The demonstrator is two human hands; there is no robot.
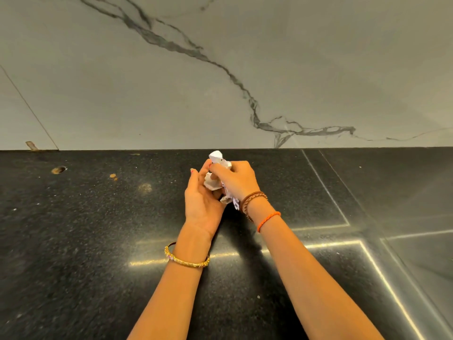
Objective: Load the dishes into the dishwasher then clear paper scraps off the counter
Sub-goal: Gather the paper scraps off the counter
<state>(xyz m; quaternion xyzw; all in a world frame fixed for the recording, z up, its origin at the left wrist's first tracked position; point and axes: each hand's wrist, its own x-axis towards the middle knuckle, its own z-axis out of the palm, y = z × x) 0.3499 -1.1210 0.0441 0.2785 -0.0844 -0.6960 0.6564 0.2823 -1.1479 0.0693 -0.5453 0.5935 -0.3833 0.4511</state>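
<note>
a: where are the paper scraps (pixel 217 179) right now?

b: middle of the frame, bunched into a white wad between both hands, just above the black counter (pixel 98 229) and near the foot of the marble wall (pixel 220 82).

a: and how do the hands sit?

b: close together. the left hand (pixel 201 202) is cupped under and beside the wad, palm turned inward, fingers fairly straight, acting as a tray. the right hand (pixel 236 179) comes over the top with fingers curled round the paper, clamped on it.

a: why hold it that way?

b: my guess is to gather loose bits into one lump, so nothing drops on the way to a bin. the cupped palm catches whatever the gripping hand lets slip; a tail of paper hangs out below the right wrist.

a: anything left on the counter?

b: a few small brownish marks (pixel 58 169) at the left of the frame, near the wall. i cannot tell whether they are scraps, crumbs or stains. some pale specks too.

a: dishes, dishwasher?

b: none in view. judging by the paper in hand, the clearing part is under way.
</note>
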